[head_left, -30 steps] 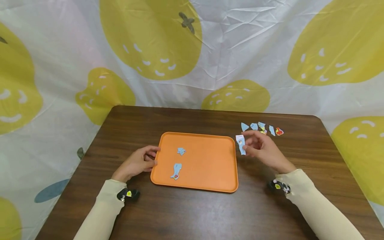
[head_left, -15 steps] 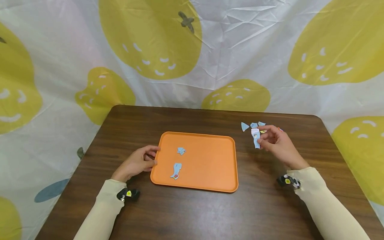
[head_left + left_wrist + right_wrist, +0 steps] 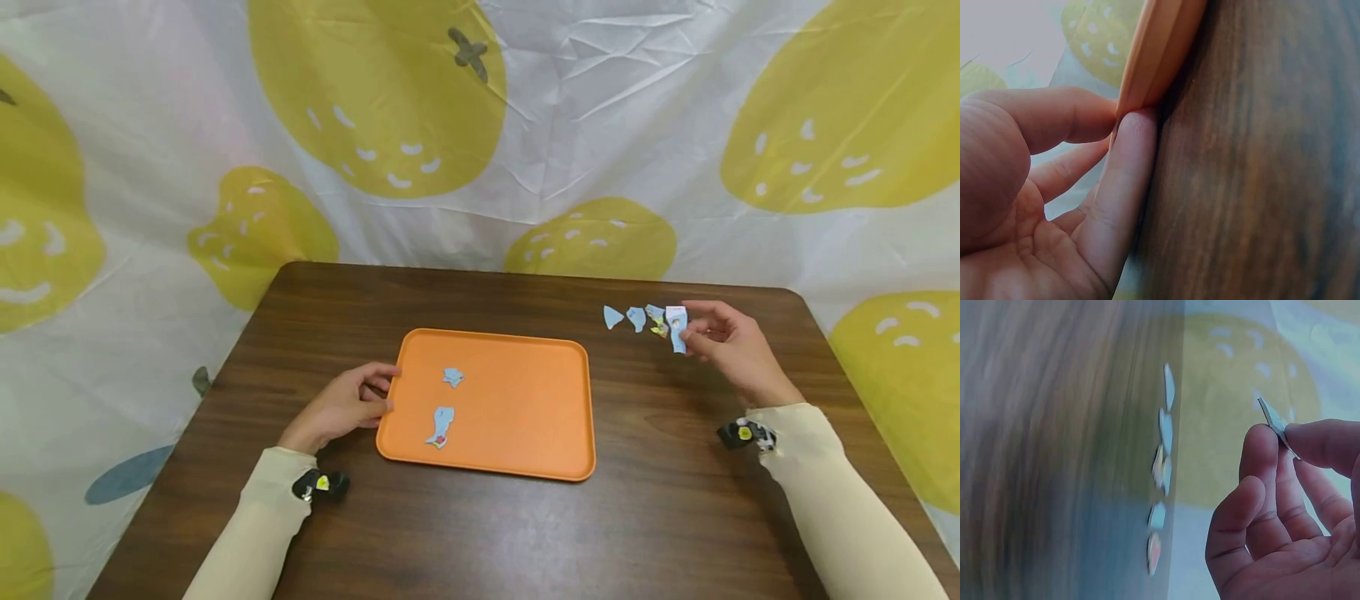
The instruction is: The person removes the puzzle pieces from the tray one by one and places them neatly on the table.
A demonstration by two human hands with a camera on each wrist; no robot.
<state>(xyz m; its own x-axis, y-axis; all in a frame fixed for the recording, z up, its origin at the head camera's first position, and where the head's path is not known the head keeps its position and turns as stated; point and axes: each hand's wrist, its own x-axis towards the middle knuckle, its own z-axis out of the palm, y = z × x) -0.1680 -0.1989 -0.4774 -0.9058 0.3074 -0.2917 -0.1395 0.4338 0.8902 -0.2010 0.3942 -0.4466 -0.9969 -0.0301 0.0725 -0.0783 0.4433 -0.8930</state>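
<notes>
In the head view my right hand (image 3: 735,346) pinches a torn light-blue paper piece (image 3: 677,330) with a white top edge. It hangs just above the table near the other scraps. The right wrist view shows that piece (image 3: 1277,425) nearly edge-on between thumb and fingertips. My left hand (image 3: 345,404) pinches the left rim of an orange tray (image 3: 525,417). From the left wrist, the tray's rim (image 3: 1154,56) sits between thumb and finger. A small blue scrap (image 3: 453,377) and a longer blue scrap with a red spot (image 3: 441,427) lie on the tray's left half.
On the dark wooden table (image 3: 480,533), a blue triangular scrap (image 3: 612,317), another blue scrap (image 3: 636,318) and a blue-and-yellow scrap (image 3: 657,322) lie in a row. A reddish scrap (image 3: 1154,553) lies at the row's end. Behind hangs a lemon-patterned cloth (image 3: 555,125).
My right hand has moved right and away from me with the paper piece, from beside the tray's edge to over the scrap row. The left hand and the tray have stayed still.
</notes>
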